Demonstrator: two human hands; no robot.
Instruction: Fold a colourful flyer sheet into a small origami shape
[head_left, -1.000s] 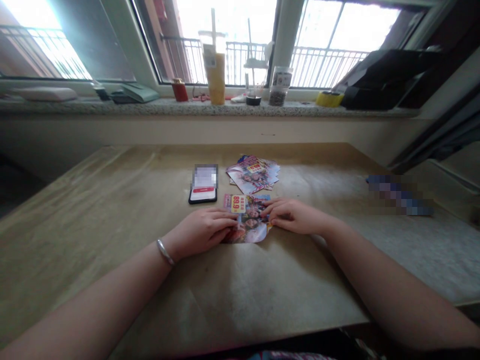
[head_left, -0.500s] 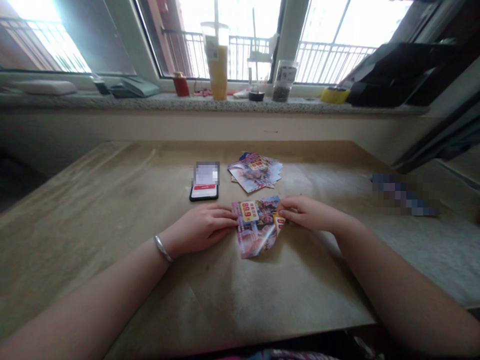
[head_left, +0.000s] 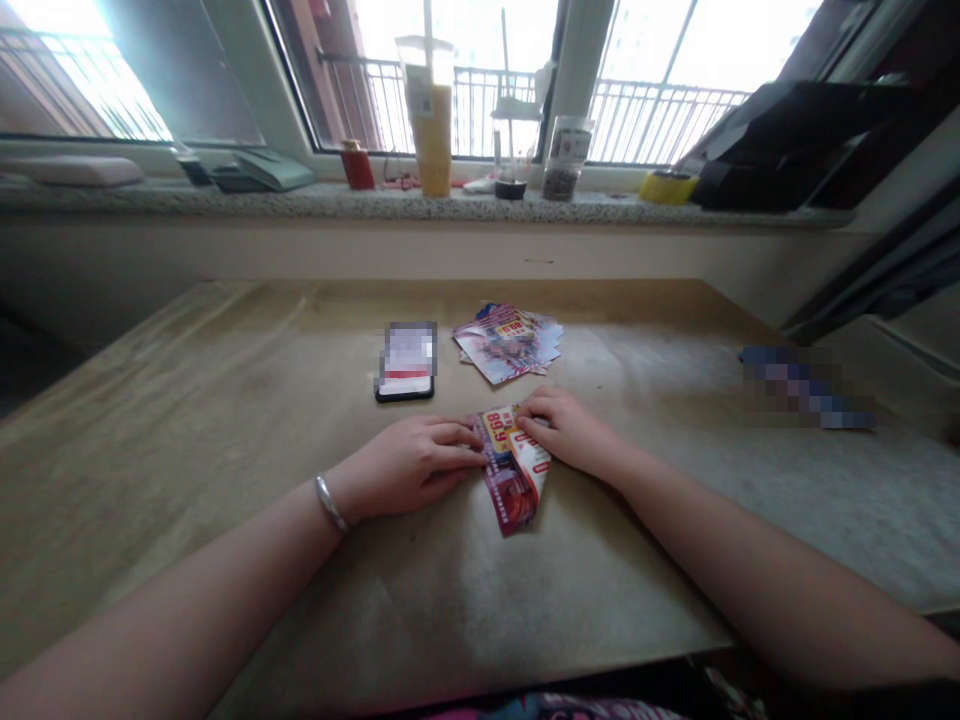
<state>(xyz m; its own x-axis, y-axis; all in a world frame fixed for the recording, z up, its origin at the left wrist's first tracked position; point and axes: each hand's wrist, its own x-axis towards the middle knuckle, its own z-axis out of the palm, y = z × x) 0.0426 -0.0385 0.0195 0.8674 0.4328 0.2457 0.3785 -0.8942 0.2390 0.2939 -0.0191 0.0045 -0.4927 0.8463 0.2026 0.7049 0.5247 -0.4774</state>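
Observation:
A printed leaflet [head_left: 499, 490] in pink, yellow and white lies on the table in front of me. Its right side is curled over to the left, so part of the white and orange reverse shows. At its left edge, the fingers of my left hand [head_left: 412, 460] hold the paper against the table. The upper right part of the leaflet is pinched by my right hand [head_left: 570, 430], whose fingertips rest on the turned-over portion. Just beyond the hands is a fanned pile of similar leaflets [head_left: 506, 345].
A phone [head_left: 407, 385] with a lit, blurred screen lies left of the pile. Far right on the table [head_left: 262, 420] is a blurred flat object [head_left: 806, 385]. Cups, a red jar [head_left: 357, 165], yellow tape [head_left: 667, 187] and a black bag [head_left: 780, 150] stand along the windowsill.
My right hand has moved left, bringing the leaflet's right side over towards its left edge. More of the reverse shows now. My left hand stays at the left edge.

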